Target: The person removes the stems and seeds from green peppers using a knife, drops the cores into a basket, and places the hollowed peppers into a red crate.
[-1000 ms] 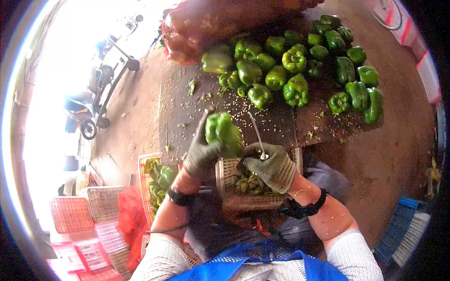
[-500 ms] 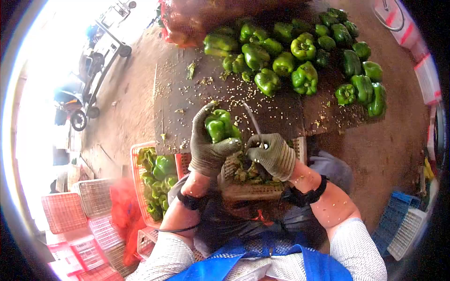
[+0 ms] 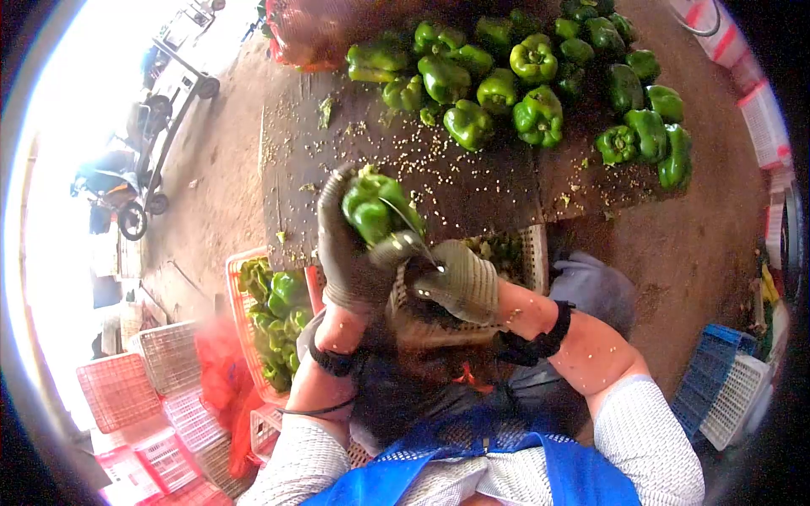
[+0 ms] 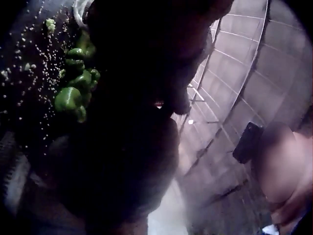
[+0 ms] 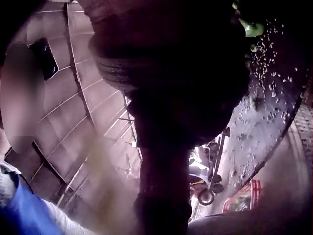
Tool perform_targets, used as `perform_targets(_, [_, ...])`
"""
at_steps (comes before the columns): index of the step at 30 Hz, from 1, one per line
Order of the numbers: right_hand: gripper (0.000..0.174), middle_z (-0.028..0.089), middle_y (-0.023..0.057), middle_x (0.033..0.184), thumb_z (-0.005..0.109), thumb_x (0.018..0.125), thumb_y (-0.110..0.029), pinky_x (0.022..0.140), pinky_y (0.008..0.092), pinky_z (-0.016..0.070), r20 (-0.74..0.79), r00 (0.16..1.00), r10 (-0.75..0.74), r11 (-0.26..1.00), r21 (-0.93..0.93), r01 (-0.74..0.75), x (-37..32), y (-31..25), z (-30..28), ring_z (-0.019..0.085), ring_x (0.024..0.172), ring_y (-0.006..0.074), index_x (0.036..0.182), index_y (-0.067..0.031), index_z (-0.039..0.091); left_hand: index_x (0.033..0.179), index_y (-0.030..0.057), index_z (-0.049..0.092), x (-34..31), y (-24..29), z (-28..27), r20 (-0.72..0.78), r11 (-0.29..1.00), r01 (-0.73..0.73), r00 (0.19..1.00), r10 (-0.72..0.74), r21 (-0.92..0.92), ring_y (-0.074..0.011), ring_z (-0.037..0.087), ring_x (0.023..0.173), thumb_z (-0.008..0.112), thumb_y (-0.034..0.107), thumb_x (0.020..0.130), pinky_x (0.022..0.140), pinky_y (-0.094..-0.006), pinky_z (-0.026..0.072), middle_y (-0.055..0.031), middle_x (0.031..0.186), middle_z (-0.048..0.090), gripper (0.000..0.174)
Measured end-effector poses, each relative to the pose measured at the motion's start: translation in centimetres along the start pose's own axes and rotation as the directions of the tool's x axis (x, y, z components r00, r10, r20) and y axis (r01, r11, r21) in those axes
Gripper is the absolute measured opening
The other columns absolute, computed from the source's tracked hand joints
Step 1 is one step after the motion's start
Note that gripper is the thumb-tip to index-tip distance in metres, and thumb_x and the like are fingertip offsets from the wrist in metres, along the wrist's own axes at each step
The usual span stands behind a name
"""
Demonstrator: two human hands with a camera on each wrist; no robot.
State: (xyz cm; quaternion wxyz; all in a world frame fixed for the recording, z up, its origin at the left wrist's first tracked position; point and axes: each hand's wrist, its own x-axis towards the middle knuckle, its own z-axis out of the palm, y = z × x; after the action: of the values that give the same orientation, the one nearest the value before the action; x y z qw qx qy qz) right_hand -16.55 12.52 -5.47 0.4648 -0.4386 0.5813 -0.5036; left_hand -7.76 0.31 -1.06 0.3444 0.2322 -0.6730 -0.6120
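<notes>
In the head view my gloved left hand holds a green bell pepper, its stem end facing away from me. My gloved right hand grips a thin curved knife, whose handle is hidden in the fist. The blade lies across the right side of the pepper. Both hands are close together above a crate of green scraps, in front of a dark board. Both wrist views show the hands only as dark shapes.
Several whole green bell peppers lie at the board's far side, beside a red mesh sack. Pale seeds are scattered over the board. At left stands an orange crate of cut peppers; stacked crates and a blue crate flank me.
The knife, earlier upright and apart from the pepper, now lies against its side. My right hand has moved left to the left hand, and the pepper has turned stem end away.
</notes>
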Motion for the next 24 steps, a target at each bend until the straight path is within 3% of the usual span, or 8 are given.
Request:
perform_targets(1, [0.028,0.071,0.0059,0.088,0.064,0.083,-0.005,0.068,0.0309,0.0504,0.014,1.0,-0.01,1.0,0.009,0.01,0.3,-0.3,0.5,0.056,0.073,0.0107,0.111,-0.0069,0.069,0.138,0.0034,0.037,0.8,-0.3,-0.5,-0.017,0.981,-0.097,0.995,0.102,0.165,-0.0207,0.056,0.107,0.085,0.03,0.072,0.094,-0.0345,0.0477,-0.0087,0.118,0.056,0.086])
perform_targets(2, [0.023,0.07,0.0063,0.085,0.064,0.084,-0.007,0.067,0.031,0.0508,-0.013,0.998,-0.058,0.997,0.056,0.059,0.4,0.3,1.2,0.058,0.072,0.0114,0.106,-0.0057,0.069,0.138,0.003,0.038,1.2,0.2,-0.3,-0.057,0.983,-0.012,0.998,0.001,-0.185,-0.0178,0.056,0.104,0.078,0.031,0.079,0.092,-0.0324,0.0478,-0.0085,0.116,0.056,0.077])
perform_targets(6, [0.015,0.068,0.0078,0.074,0.064,0.088,-0.015,0.063,0.0314,0.0523,-0.072,0.979,-0.191,0.98,0.049,0.195,0.3,3.5,2.7,0.063,0.069,0.0146,0.092,-0.0014,0.07,0.125,0.0016,0.051,2.9,0.1,-0.9,-0.138,0.993,0.118,0.983,-0.118,-0.003,-0.0131,0.058,0.087,0.065,0.036,0.091,0.077,-0.0299,0.0512,-0.0054,0.101,0.06,0.05])
perform_targets(10, [0.021,0.068,0.0092,0.075,0.063,0.089,-0.019,0.062,0.03,0.0518,0.066,0.996,-0.063,0.957,-0.279,0.079,-0.7,5.6,2.8,0.064,0.071,0.0139,0.09,0.0007,0.07,0.106,0.0077,0.06,4.2,-1.1,-1.8,-0.019,0.741,0.361,0.893,-0.45,-0.566,-0.0163,0.059,0.069,0.059,0.048,0.093,0.061,-0.03,0.0492,-0.0029,0.08,0.061,0.042])
perform_targets(14, [0.025,0.069,0.008,0.081,0.065,0.09,-0.023,0.064,0.0285,0.0505,-0.069,0.992,-0.11,0.912,-0.403,0.073,-1.8,6.3,1.8,0.064,0.075,0.0123,0.094,0.0005,0.07,0.104,0.0089,0.06,5.6,-2.6,-4.8,0.118,0.562,0.493,0.812,-0.572,-0.664,-0.0208,0.063,0.072,0.059,0.055,0.089,0.066,-0.0366,0.0549,-0.0045,0.082,0.062,0.049])
perform_targets(19, [0.04,0.071,0.0113,0.106,0.07,0.087,-0.029,0.077,0.0299,0.0514,-0.315,0.898,0.307,0.952,0.104,-0.289,-1.1,-2.0,-1.3,0.066,0.09,0.0147,0.116,-0.002,0.064,0.113,0.0049,0.06,2.7,-5.0,-3.6,0.316,0.746,0.619,0.778,-0.542,-0.245,-0.0142,0.061,0.079,0.058,0.061,0.088,0.069,-0.0281,0.0521,-0.0042,0.09,0.063,0.062])
perform_targets(22, [0.041,0.071,0.0101,0.103,0.074,0.083,-0.027,0.08,0.03,0.0522,-0.448,0.888,0.1,0.971,-0.152,-0.186,-0.7,-2.2,-1.2,0.066,0.088,0.0161,0.116,-0.0027,0.065,0.116,0.0002,0.058,1.5,-5.0,-2.0,0.32,0.889,0.457,0.842,-0.433,0.0,-0.0131,0.061,0.084,0.064,0.05,0.09,0.072,-0.0291,0.0528,-0.0055,0.096,0.064,0.056])
perform_targets(24, [0.049,0.07,0.011,0.102,0.078,0.075,-0.019,0.083,0.0307,0.0524,-0.395,0.904,0.165,0.986,0.046,-0.16,-0.1,-0.9,-0.9,0.066,0.09,0.0179,0.116,-0.0008,0.061,0.125,-0.002,0.054,0.2,-6.0,-1.2,0.253,0.939,0.293,0.909,-0.332,0.18,-0.0185,0.062,0.093,0.07,0.034,0.089,0.084,-0.0321,0.0516,-0.0114,0.103,0.065,0.053])
